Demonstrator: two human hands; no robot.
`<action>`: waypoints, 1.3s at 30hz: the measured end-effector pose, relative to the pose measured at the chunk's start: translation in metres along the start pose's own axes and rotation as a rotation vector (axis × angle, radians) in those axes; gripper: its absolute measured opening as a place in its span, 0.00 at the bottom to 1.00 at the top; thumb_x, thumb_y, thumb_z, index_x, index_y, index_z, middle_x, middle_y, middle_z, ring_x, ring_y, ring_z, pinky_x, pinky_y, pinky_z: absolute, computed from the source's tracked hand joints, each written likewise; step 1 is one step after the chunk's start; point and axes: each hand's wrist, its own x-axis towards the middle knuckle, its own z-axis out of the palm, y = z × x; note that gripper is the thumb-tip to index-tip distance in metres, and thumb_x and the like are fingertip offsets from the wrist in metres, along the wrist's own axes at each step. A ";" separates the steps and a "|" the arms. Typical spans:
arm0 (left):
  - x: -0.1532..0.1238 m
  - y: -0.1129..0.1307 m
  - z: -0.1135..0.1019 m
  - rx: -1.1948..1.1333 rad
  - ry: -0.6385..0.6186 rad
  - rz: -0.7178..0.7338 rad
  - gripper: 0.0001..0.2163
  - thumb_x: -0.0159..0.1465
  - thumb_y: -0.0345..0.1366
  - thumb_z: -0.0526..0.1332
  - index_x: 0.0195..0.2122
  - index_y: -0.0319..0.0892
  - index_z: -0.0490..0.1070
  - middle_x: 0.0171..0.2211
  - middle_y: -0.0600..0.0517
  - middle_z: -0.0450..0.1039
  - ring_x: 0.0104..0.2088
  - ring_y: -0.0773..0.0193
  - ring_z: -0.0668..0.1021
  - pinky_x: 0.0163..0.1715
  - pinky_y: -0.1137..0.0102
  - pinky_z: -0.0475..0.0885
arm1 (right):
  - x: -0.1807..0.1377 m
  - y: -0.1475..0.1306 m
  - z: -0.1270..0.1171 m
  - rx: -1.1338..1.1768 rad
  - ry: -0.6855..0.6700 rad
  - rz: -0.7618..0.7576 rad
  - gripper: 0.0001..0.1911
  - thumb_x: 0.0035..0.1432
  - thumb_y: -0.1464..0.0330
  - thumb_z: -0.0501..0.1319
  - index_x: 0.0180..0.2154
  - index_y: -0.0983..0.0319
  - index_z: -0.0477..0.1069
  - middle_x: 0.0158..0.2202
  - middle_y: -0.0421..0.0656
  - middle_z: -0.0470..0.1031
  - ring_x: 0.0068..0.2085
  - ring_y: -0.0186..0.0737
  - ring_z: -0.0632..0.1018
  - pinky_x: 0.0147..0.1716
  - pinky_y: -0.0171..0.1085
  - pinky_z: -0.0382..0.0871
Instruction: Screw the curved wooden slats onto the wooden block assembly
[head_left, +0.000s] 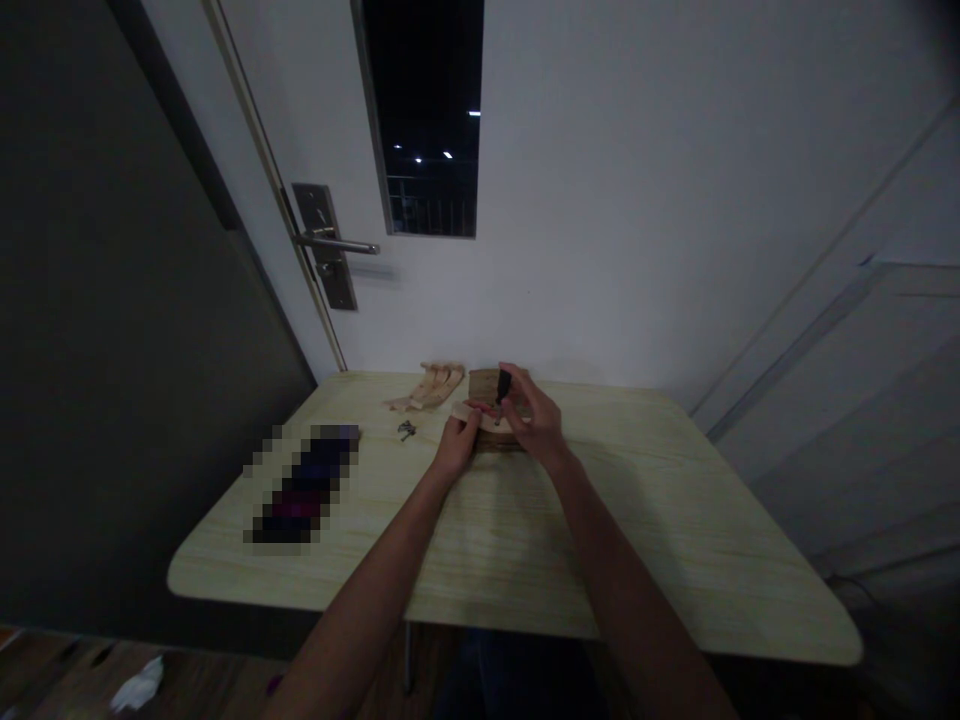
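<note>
My right hand [536,420] is closed around the black handle of a screwdriver [504,384], held upright with its tip down by a pale curved wooden piece [493,424]. My left hand [459,440] grips the left end of that same piece, fingers pressed on it. Beneath the piece lie brown wooden boards [501,447], and a brown wooden block [484,384] stands just behind. Whether a screw sits under the tip is too small to tell. To the left of my left hand lies a small pile of screws [406,431].
Several pale wooden pieces [436,385] lie at the table's back edge. A blurred-out dark object [304,485] rests on the left of the table [480,580]. Behind stands a white door with a metal handle [341,243]. White crumpled paper [139,685] is on the floor.
</note>
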 end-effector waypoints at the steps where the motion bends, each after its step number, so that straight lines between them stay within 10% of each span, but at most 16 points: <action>1: 0.000 -0.001 0.000 -0.009 -0.001 0.001 0.14 0.62 0.47 0.57 0.34 0.41 0.72 0.35 0.49 0.77 0.41 0.59 0.77 0.47 0.66 0.69 | 0.000 0.001 0.000 0.022 -0.016 0.003 0.23 0.65 0.62 0.55 0.60 0.51 0.62 0.51 0.41 0.77 0.43 0.41 0.80 0.47 0.43 0.73; 10: 0.000 0.002 0.000 -0.003 -0.008 -0.001 0.13 0.62 0.47 0.57 0.33 0.42 0.71 0.34 0.50 0.76 0.40 0.59 0.76 0.47 0.66 0.69 | 0.000 0.000 0.005 -0.046 0.082 0.076 0.24 0.58 0.56 0.63 0.55 0.53 0.68 0.36 0.40 0.77 0.31 0.38 0.76 0.34 0.38 0.73; 18: 0.000 0.002 0.000 -0.019 -0.011 -0.026 0.13 0.62 0.47 0.57 0.34 0.41 0.72 0.33 0.50 0.76 0.40 0.59 0.76 0.47 0.66 0.69 | -0.001 0.003 0.001 0.024 0.022 -0.028 0.21 0.67 0.60 0.51 0.59 0.53 0.63 0.55 0.43 0.74 0.47 0.42 0.79 0.46 0.42 0.74; 31: 0.000 0.003 0.000 0.014 0.007 -0.030 0.12 0.62 0.44 0.57 0.33 0.41 0.72 0.34 0.50 0.77 0.40 0.59 0.77 0.47 0.66 0.69 | 0.000 -0.001 0.003 -0.061 0.079 0.099 0.23 0.58 0.57 0.63 0.55 0.52 0.68 0.37 0.39 0.78 0.29 0.37 0.75 0.33 0.38 0.73; 39: 0.000 0.002 0.001 -0.026 -0.006 -0.003 0.12 0.62 0.45 0.57 0.34 0.41 0.71 0.34 0.50 0.76 0.40 0.60 0.77 0.47 0.66 0.69 | -0.001 -0.003 0.001 0.016 0.033 0.050 0.22 0.62 0.61 0.58 0.58 0.53 0.64 0.47 0.42 0.78 0.41 0.41 0.79 0.44 0.42 0.73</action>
